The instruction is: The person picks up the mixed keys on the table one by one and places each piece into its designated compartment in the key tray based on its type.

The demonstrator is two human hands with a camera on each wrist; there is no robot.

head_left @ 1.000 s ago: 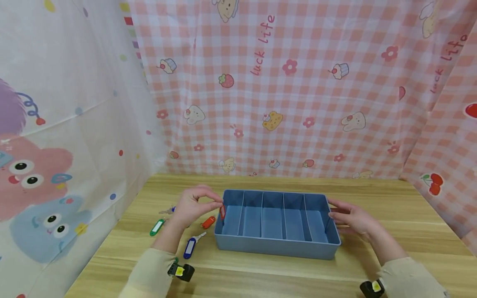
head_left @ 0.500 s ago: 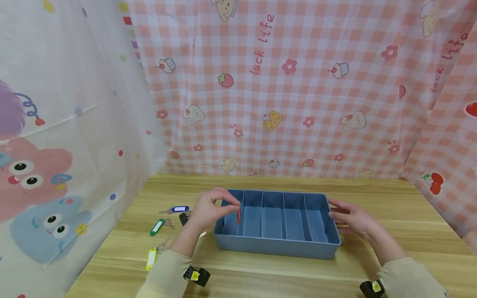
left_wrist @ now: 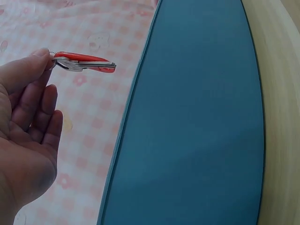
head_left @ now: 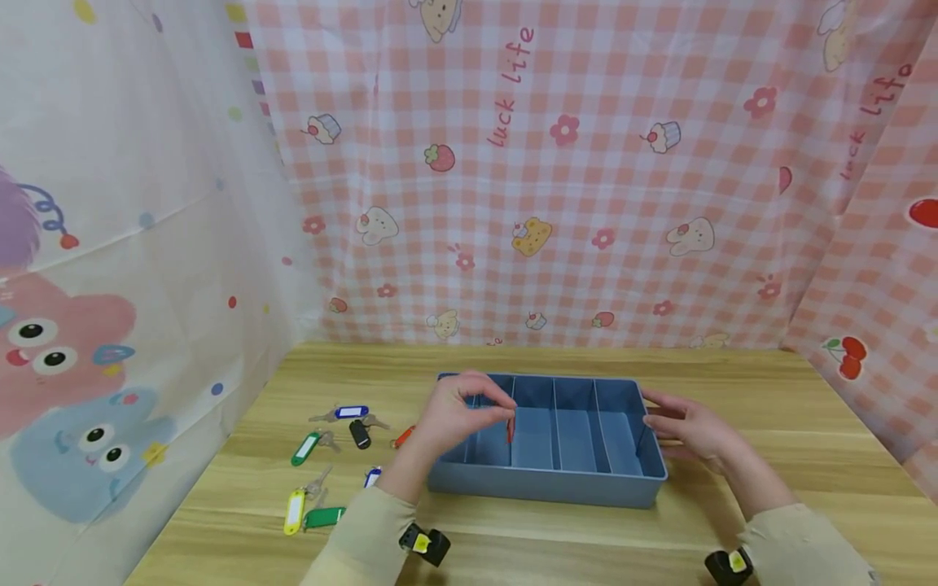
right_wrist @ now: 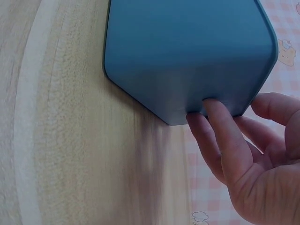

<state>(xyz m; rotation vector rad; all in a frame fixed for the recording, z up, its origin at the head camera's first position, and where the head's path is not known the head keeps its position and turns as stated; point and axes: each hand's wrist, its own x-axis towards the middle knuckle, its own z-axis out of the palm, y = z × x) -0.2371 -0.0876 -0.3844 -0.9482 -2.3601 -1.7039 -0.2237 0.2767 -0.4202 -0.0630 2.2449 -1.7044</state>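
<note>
My left hand (head_left: 450,411) pinches a key ring by thumb and fingertips, over the left part of the blue divided box (head_left: 542,484). From it hangs a silver key (left_wrist: 75,64) with a red key tag (left_wrist: 84,57); in the head view the red tag overlaps the second divider. My right hand (head_left: 692,427) holds the box at its right end. Several fingers (right_wrist: 227,136) lie against the outer end wall there, while one digit reaches over the rim. The visible parts of the compartments hold nothing.
Left of the box lie tagged keys: blue (head_left: 352,412), black (head_left: 360,435), green (head_left: 305,448), yellow (head_left: 295,511), another green tag (head_left: 324,518), a partly hidden blue tag (head_left: 372,477) and an orange-red tag (head_left: 403,437). A checked cloth (head_left: 557,179) hangs behind the wooden table (head_left: 572,541).
My left hand has moved right with the red-tagged key, from the box's left end to its second divider. My right hand stays at the right end.
</note>
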